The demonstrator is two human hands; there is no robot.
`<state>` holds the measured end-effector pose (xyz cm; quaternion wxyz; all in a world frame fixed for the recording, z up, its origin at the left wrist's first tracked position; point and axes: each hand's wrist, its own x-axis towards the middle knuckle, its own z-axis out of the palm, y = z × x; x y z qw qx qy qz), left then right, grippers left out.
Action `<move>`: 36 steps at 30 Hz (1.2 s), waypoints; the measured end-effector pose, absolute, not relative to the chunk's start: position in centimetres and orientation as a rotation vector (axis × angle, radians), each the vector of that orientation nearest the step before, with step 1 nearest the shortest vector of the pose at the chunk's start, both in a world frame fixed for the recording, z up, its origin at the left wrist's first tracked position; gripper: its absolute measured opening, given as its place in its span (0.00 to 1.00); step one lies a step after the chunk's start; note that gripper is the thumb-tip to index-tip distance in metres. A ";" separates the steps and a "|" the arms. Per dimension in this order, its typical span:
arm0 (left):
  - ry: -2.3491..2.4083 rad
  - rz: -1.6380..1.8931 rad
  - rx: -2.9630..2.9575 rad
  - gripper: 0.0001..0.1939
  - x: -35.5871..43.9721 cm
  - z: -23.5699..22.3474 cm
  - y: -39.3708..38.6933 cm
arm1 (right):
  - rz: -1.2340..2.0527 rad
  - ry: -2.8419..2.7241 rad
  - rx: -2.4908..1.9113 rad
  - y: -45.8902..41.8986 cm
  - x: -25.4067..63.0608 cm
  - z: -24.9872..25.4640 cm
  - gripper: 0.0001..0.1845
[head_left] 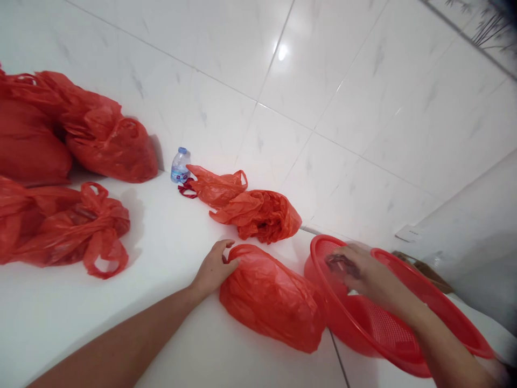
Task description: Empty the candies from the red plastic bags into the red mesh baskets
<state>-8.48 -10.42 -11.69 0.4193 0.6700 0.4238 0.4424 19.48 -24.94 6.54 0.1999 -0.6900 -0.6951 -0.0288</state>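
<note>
A rounded red plastic bag (270, 296) lies on the white surface in front of me. My left hand (216, 267) is at its left end, fingers curled, with the thumb against the plastic. Over the red perforated basket (319, 269) on the right, my right hand (359, 269) is closed around a small cluster of dark brownish pieces (343, 265). Blur keeps me from telling exactly what these pieces are. The inside of the bag is hidden from this angle.
Crumpled red bags (266, 215) lie against the tiled wall beside a small water bottle (180, 166). Several filled red bags (113, 145) stand at the left, one with tied handles (100, 237). A second red basin (444, 312) adjoins the basket.
</note>
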 end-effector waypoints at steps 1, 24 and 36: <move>1.065 1.116 1.681 0.26 -8.5 -11.7 -10.4 | 0.032 -2.067 -1.884 -24.7 17.9 6.4 0.11; 1.056 1.076 1.719 0.25 -8.4 -12.0 -10.2 | 0.500 -2.037 -1.689 -21.3 12.8 -1.7 0.27; 1.071 1.065 1.721 0.25 -8.4 -11.6 -10.4 | 0.221 -2.038 -1.774 -22.4 13.6 -1.8 0.24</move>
